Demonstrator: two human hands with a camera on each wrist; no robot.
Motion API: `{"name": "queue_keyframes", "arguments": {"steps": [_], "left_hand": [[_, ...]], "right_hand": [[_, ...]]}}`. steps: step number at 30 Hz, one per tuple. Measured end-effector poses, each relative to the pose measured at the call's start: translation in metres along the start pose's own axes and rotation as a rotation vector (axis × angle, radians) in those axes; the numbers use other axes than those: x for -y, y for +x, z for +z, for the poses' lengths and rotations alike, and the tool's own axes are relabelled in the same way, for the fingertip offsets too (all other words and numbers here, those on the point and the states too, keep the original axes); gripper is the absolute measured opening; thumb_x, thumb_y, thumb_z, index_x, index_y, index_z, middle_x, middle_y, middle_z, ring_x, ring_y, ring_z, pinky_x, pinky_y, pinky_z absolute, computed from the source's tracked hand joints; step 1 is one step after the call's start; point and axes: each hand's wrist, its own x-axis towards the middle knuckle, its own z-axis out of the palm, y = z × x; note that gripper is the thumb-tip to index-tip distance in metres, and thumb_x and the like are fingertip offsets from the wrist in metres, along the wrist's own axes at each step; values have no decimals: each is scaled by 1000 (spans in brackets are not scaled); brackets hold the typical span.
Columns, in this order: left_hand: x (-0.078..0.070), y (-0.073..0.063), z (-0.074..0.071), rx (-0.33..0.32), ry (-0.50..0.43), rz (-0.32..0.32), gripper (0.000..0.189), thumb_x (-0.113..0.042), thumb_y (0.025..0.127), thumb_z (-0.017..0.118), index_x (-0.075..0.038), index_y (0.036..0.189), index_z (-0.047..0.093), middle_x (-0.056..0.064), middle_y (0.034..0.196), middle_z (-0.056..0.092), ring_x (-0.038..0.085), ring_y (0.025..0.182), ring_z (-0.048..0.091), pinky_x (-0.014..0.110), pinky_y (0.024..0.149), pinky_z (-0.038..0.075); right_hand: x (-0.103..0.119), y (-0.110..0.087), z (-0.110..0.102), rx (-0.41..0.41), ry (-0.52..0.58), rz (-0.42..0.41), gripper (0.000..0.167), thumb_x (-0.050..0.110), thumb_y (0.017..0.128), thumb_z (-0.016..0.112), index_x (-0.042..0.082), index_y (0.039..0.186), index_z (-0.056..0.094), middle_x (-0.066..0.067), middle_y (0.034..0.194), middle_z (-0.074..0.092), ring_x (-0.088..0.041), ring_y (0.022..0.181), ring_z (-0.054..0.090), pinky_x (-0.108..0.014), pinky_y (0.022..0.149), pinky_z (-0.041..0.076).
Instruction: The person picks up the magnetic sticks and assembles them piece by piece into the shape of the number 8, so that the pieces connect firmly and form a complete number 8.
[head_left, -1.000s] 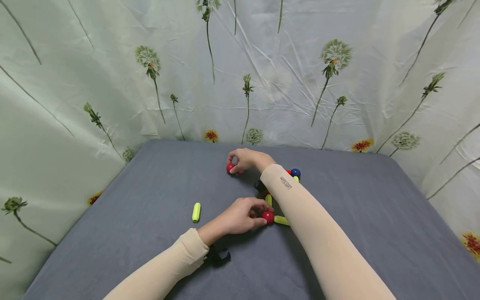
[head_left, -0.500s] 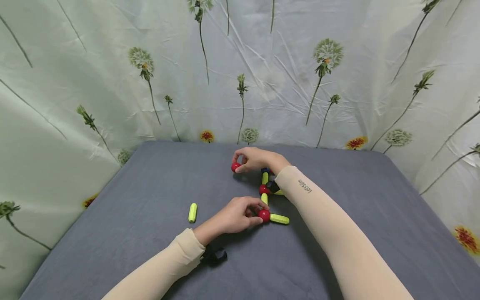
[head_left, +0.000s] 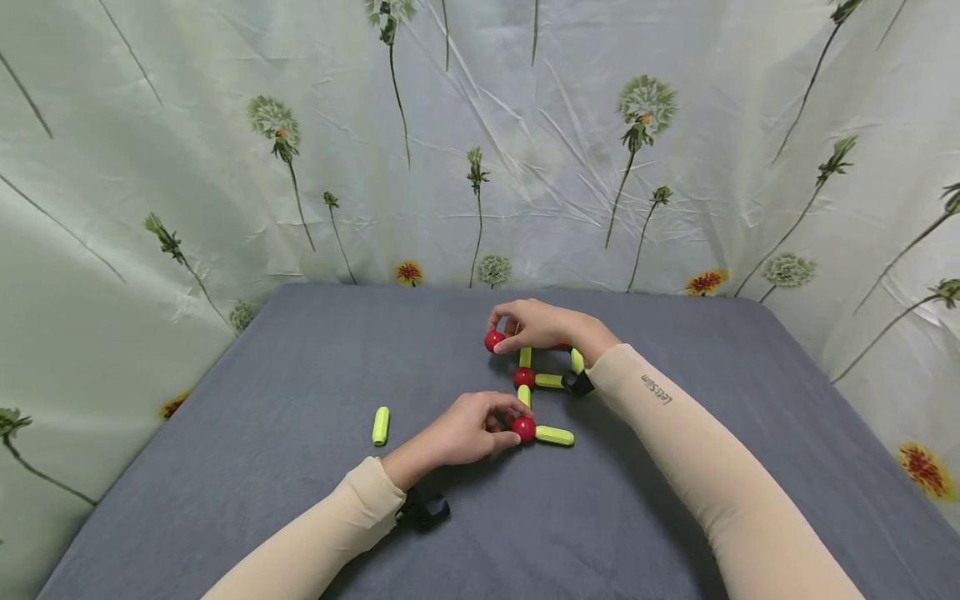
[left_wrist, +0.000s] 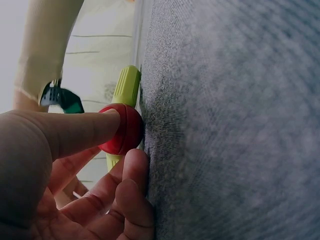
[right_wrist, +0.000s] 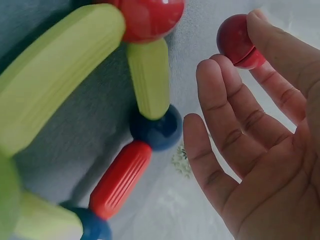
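My left hand pinches a red ball between thumb and fingers, low on the grey table. Two yellow-green rods join that ball, one pointing right and one running back to another red ball. Farther back, my right hand holds a loose red ball at its fingertips, just left of the joined pieces. In the right wrist view, a yellow-green rod links a red ball to a blue ball. From there a red rod reaches a second blue ball.
A single yellow-green rod lies on the table left of the left hand. Black camera mounts sit at both wrists. A flowered curtain hangs behind the table's far edge. The right hand and wrist cover part of the joined frame.
My right hand has moved right with the loose red ball, nearer the joined rods, and its forearm uncovers more of them. The left hand keeps its hold on its ball.
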Motion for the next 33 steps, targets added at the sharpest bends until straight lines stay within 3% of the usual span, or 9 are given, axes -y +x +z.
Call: {"name": "queue_keyframes", "arguments": {"steps": [5, 13, 33], "left_hand": [[-1, 0, 0, -6, -5, -6, 27, -26, 84, 70, -32, 109, 65, -7, 91, 64, 5, 59, 58, 22, 57, 48], [-2, 0, -1, -11, 0, -14, 28, -25, 83, 71, -32, 110, 64, -8, 91, 64, 7, 61, 57, 22, 56, 47], [-2, 0, -1, 2, -6, -44, 29, -25, 84, 71, -35, 109, 63, -8, 95, 64, 8, 63, 57, 23, 58, 47]], "right_hand": [[-6, -19, -1, -13, 22, -11, 30, 36, 87, 64, 25, 114, 55, -11, 96, 67, -31, 88, 62, -32, 72, 47], [-16, -47, 2, -70, -10, -43, 31, 40, 87, 64, 27, 113, 54, -3, 83, 63, -17, 70, 56, -31, 67, 47], [-33, -108, 16, -77, 75, 34, 31, 37, 83, 70, 29, 109, 54, 2, 88, 63, -17, 80, 60, -32, 73, 49]]}}
